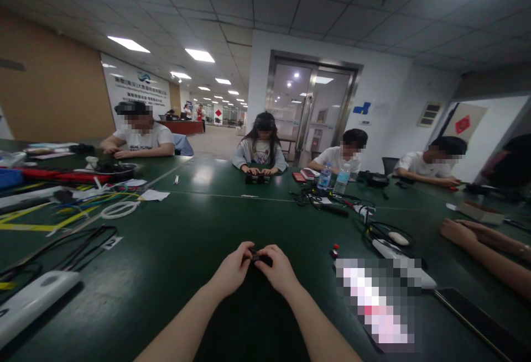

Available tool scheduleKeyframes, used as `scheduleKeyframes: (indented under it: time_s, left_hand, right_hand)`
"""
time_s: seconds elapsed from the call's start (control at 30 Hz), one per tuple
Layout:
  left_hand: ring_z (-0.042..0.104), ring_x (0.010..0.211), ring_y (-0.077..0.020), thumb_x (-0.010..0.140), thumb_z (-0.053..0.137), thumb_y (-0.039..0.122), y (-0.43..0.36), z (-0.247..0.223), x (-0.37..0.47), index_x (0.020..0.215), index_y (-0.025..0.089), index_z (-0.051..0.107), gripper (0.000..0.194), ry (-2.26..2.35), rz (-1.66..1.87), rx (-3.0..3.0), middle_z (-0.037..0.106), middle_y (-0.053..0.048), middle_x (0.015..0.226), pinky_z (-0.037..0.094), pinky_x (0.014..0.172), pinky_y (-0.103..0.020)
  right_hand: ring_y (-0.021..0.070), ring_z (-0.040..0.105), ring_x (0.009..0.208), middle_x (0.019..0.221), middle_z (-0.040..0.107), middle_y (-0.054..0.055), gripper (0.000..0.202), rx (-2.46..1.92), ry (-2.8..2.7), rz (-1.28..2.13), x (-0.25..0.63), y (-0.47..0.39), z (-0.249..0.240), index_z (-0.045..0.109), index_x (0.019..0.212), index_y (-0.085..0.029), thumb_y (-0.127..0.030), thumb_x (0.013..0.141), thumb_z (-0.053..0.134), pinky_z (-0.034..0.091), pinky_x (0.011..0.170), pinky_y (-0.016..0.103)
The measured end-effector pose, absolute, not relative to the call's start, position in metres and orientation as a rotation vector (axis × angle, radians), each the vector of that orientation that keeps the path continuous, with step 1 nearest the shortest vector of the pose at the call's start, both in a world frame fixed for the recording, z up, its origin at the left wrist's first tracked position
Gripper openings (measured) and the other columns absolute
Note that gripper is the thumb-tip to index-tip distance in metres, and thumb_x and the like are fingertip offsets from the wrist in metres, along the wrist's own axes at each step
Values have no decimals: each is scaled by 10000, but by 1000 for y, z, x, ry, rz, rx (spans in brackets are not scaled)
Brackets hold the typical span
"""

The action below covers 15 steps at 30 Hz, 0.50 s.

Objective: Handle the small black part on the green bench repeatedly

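Just above the green table [199, 218], my left hand [235, 269] and my right hand [279, 268] meet near the middle of the view. Between their fingertips is a small dark object [257, 258], gripped from both sides. The fingers of each hand are bent and closed round its ends. Its shape is partly hidden by the fingers and too small to make out. To the right of my right hand, a small red and black item [334, 250] lies on the table.
A blurred-out phone-like item [375, 307] and a white power strip [402, 262] lie to the right. Another white strip [39, 301] is at the left. Cables, bottles [341, 178] and seated people surround the table. Another person's hands [464, 232] rest at the right.
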<state>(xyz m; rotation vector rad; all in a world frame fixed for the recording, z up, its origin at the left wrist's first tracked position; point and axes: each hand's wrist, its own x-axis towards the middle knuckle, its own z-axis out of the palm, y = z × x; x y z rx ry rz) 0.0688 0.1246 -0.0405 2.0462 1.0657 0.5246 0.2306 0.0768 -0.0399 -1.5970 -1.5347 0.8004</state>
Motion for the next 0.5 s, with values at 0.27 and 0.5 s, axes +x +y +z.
scheduleKeyframes:
  time_s: [0.27, 0.5]
  left_hand:
    - [538, 919, -132, 829, 371, 196, 124, -34, 71, 1177, 252, 372, 353, 1066, 488, 2057, 576, 8, 955, 412, 826, -259]
    - [539, 933, -140, 820, 392, 196, 125, -36, 73, 1176, 241, 370, 360, 1099, 472, 2080, 585, 8, 949, 407, 846, -271]
  right_hand:
    - [216, 493, 932, 950, 551, 11, 115, -1552, -1491, 778, 231, 76, -39, 654, 802, -273, -255, 699, 607, 373, 811, 350]
    - [195, 535, 821, 815, 610, 6, 145, -1297, -868, 1002, 233, 83, -45, 635, 777, -236, -301, 650, 659, 403, 762, 316]
